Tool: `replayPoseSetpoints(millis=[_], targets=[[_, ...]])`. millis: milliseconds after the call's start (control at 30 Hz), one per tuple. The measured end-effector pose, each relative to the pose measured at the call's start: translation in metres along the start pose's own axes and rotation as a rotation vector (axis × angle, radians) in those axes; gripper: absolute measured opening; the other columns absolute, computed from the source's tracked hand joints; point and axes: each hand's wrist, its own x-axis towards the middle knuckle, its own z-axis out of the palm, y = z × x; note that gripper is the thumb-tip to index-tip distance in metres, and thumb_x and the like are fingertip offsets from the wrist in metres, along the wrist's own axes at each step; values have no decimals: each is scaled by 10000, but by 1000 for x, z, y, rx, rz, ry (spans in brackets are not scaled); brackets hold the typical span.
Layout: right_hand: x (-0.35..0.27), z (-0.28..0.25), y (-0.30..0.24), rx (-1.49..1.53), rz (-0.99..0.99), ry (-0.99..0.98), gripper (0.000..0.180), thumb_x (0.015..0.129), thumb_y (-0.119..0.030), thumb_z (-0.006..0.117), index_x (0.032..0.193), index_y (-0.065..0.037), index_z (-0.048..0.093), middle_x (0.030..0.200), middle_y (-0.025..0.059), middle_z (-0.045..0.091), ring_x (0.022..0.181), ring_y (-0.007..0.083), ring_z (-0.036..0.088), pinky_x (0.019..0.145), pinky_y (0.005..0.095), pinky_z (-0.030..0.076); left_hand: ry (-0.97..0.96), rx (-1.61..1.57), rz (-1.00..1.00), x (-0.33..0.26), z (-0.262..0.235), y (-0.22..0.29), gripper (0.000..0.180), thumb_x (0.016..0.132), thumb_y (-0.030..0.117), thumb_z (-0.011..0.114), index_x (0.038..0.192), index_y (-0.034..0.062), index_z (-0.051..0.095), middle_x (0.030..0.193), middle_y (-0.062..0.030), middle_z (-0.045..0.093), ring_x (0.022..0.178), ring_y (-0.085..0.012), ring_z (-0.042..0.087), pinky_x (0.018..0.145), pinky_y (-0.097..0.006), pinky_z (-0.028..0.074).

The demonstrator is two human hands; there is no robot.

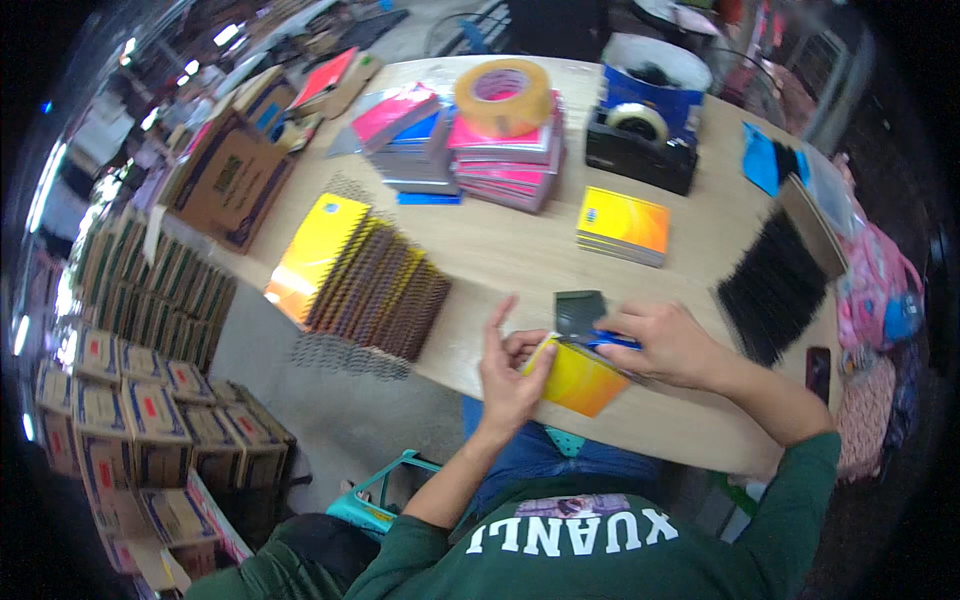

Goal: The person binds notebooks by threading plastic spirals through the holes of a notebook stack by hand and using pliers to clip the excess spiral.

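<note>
My left hand (pixel 513 378) grips a small yellow and orange notebook (pixel 578 383) near the table's front edge, thumb on its cover and index finger raised. My right hand (pixel 665 343) is closed around a small blue-handled tool (pixel 612 341), which sits at the notebook's top edge; its exact kind is hard to make out. A dark grey flap (pixel 579 313) stands out beyond that edge. Farther off lies a short stack of yellow notebooks (pixel 622 226). To the left, a long row of spiral-bound yellow notebooks (pixel 365 280) rests on the table.
Pink and blue notebooks (pixel 505 160) are piled at the back, with a tape roll (pixel 503 97) on top. A black tape dispenser (pixel 640 150) stands beside them. Black spiral coils (pixel 772 287) and a phone (pixel 818 368) lie right. Cartons (pixel 165 420) fill the left floor near a teal stool (pixel 372 515).
</note>
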Motion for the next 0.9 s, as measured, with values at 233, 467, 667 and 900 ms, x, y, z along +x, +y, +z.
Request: replayPoseSetpoints(millis=[233, 467, 667, 900], targets=[[-23, -27, 11, 153, 124, 317, 307, 823, -165, 717, 1084, -8, 683, 934, 157, 644, 845, 300, 659, 775, 376, 529, 21, 633, 295, -12, -32, 91, 201, 861, -29, 643, 1057, 14, 638, 959, -115, 680, 858, -186, 679, 783, -333, 544], [-61, -10, 36, 183, 335, 365, 303, 825, -114, 714, 1099, 11, 676, 960, 159, 648, 853, 287, 668, 772, 341, 517, 633, 586, 520, 50, -144, 196, 322, 962, 13, 551, 1282, -10, 580, 1148, -97, 643, 882, -90, 641, 683, -228, 532], [-73, 29, 57, 94, 401, 310, 308, 835, -157, 718, 1101, -6, 679, 965, 162, 633, 872, 318, 649, 781, 388, 518, 731, 766, 371, 79, -206, 166, 307, 922, 51, 625, 1221, 34, 695, 932, -54, 665, 696, -43, 545, 615, -205, 456], [-79, 58, 82, -97, 381, 383, 379, 806, -175, 723, 1137, -7, 650, 1058, 168, 589, 1011, 346, 555, 902, 433, 459, 627, 1045, 218, 68, -224, 153, 263, 862, 122, 693, 1119, 98, 744, 952, -59, 667, 863, -161, 554, 799, -297, 460]])
